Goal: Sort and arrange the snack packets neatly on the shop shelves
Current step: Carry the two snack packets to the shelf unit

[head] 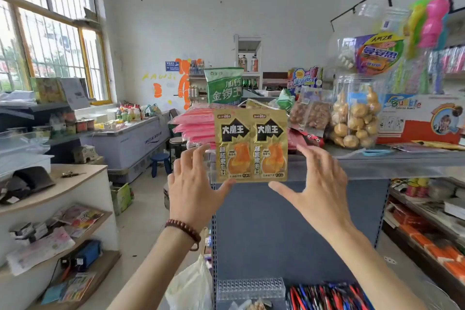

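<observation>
Gold packets: a joined pair of glossy gold foil snack packets (250, 145) with black and orange print stands upright at the front edge of the grey metal top shelf (392, 161), faces outward; it seems to lean on the goods behind it
Left hand: left hand (193, 184) open, fingers spread and straight beside the pair's left edge; thumb at the lower left corner, touching or nearly so; it grips nothing
Right hand: right hand (319, 184) open, fingers splayed, just right of the pair; thumb close to the lower right corner; holding nothing
Done: this pair looks placed and squared up; a stack of flat pink packets (193, 126) lies tidily behind
Left: a green upright bag (224, 85) and a clear packet of brown nuts (310, 111) sit crowded and tilted; I judge much sorting remains
</observation>
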